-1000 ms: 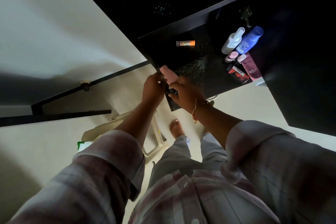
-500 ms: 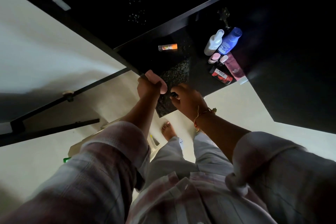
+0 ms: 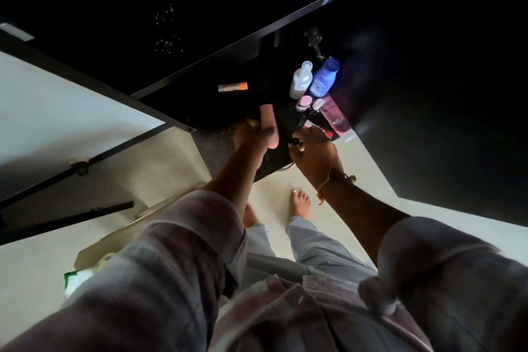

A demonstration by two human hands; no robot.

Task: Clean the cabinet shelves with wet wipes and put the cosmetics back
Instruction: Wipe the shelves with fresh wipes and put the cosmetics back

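Both hands work at the near edge of the dark shelf.
I see my left hand gripping a pink tube over the shelf. My right hand, just beside it, pinches a small dark item I cannot identify. Farther back lies an orange stick; a white bottle and a blue bottle stand side by side at far right.
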